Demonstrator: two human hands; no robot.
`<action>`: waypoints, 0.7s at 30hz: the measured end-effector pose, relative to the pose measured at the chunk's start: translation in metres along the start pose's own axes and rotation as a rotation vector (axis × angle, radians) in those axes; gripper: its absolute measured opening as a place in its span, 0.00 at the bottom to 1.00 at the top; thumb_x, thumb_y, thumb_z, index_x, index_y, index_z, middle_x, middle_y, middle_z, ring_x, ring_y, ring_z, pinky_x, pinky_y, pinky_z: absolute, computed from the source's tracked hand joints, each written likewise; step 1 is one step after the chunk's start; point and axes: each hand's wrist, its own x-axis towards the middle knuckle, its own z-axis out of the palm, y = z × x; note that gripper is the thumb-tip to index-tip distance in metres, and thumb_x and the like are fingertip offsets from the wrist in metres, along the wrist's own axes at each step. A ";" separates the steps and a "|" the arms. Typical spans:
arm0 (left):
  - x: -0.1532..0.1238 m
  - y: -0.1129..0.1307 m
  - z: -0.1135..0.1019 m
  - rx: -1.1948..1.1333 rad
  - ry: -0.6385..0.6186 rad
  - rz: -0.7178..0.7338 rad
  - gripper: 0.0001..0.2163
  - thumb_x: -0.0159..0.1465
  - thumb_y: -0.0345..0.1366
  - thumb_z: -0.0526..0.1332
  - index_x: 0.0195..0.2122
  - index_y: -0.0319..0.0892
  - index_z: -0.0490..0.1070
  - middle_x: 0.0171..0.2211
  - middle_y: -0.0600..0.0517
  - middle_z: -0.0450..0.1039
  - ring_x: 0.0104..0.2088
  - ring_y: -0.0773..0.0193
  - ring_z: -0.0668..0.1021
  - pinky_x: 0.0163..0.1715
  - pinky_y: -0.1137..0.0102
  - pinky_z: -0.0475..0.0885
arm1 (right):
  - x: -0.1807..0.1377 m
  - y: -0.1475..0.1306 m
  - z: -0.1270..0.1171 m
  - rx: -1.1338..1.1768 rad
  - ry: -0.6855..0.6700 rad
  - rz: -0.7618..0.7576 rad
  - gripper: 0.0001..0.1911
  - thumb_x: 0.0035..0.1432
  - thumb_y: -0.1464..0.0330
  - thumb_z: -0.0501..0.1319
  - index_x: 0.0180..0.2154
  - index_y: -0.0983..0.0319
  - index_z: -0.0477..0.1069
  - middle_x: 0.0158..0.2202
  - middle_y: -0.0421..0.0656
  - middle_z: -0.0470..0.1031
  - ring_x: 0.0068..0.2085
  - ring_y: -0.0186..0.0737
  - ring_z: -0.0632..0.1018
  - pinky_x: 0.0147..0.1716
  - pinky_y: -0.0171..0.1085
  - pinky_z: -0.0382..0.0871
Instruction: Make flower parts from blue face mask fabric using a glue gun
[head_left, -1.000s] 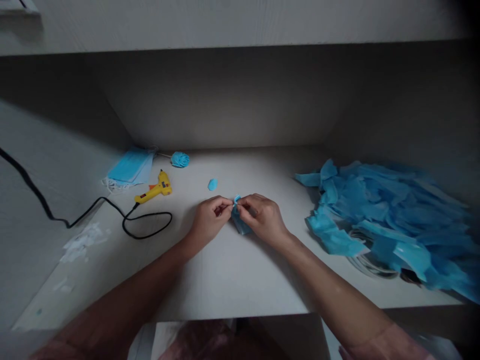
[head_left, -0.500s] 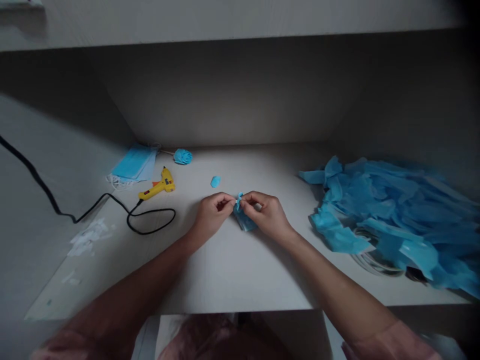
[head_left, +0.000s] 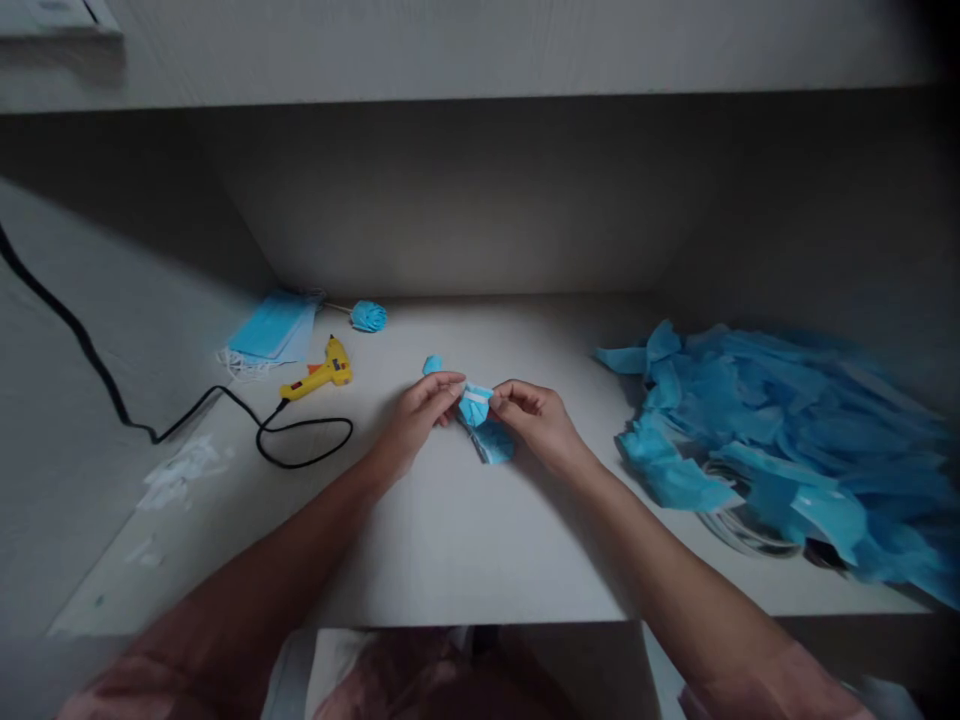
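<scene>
Between both hands, over the middle of the table, a small blue fabric piece (head_left: 475,410) with a white strip along its upper part is held spread. My left hand (head_left: 424,408) pinches its left corner between thumb and fingers. The right corner is in the fingertips of my right hand (head_left: 531,412). Just below lies a darker blue piece (head_left: 495,443) on the tabletop, partly covered by the held one. Behind my left hand a little blue cut piece (head_left: 433,364) shows, its lower part close to my fingers.
A yellow glue gun (head_left: 321,372) with a black cord (head_left: 300,424) lies on the left. Behind it are blue face masks (head_left: 271,325) and a blue fabric rose (head_left: 369,316) on a stick. A heap of blue fabric (head_left: 780,420) covers the right side. White scraps (head_left: 184,470) lie front left.
The blue piece, bunched between my fingertips before, is now spread out flat with its white strip showing. My hands have moved slightly apart. The view has tilted a little.
</scene>
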 end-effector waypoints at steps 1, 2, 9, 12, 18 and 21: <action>0.000 -0.001 0.000 -0.017 -0.047 -0.017 0.11 0.60 0.42 0.59 0.38 0.40 0.72 0.26 0.54 0.69 0.27 0.69 0.70 0.27 0.73 0.64 | 0.000 0.000 0.000 -0.008 -0.009 0.002 0.14 0.53 0.58 0.63 0.28 0.64 0.71 0.25 0.39 0.70 0.26 0.33 0.68 0.29 0.34 0.60; 0.000 -0.002 0.000 -0.026 -0.079 -0.027 0.10 0.59 0.42 0.60 0.34 0.40 0.71 0.25 0.55 0.68 0.26 0.69 0.69 0.27 0.73 0.64 | -0.001 0.000 0.000 -0.020 -0.023 0.004 0.15 0.53 0.57 0.63 0.28 0.64 0.71 0.25 0.39 0.70 0.26 0.33 0.68 0.29 0.34 0.60; -0.004 -0.001 0.004 -0.011 -0.065 -0.036 0.10 0.54 0.41 0.63 0.25 0.40 0.67 0.22 0.57 0.63 0.24 0.71 0.64 0.26 0.74 0.60 | -0.001 -0.001 0.000 -0.069 -0.116 0.017 0.16 0.55 0.57 0.61 0.27 0.63 0.69 0.24 0.38 0.66 0.26 0.32 0.65 0.26 0.33 0.58; -0.004 -0.001 0.006 0.005 -0.068 -0.033 0.10 0.54 0.41 0.63 0.25 0.40 0.66 0.21 0.57 0.63 0.23 0.71 0.64 0.25 0.74 0.60 | -0.001 0.000 0.003 -0.088 -0.077 0.034 0.16 0.51 0.58 0.63 0.23 0.62 0.65 0.20 0.35 0.59 0.22 0.29 0.59 0.22 0.32 0.52; -0.002 -0.007 0.003 -0.022 -0.080 -0.039 0.10 0.55 0.40 0.62 0.23 0.40 0.66 0.20 0.57 0.63 0.23 0.71 0.64 0.24 0.74 0.60 | 0.000 0.000 0.001 -0.090 -0.110 0.046 0.14 0.51 0.59 0.61 0.25 0.63 0.69 0.20 0.36 0.63 0.22 0.29 0.61 0.23 0.33 0.53; -0.001 -0.009 0.000 -0.035 -0.089 -0.040 0.10 0.56 0.40 0.61 0.23 0.40 0.65 0.21 0.56 0.63 0.23 0.71 0.65 0.25 0.74 0.61 | 0.000 -0.004 -0.004 -0.064 -0.142 0.048 0.14 0.53 0.59 0.61 0.26 0.64 0.72 0.24 0.39 0.69 0.26 0.32 0.67 0.28 0.34 0.59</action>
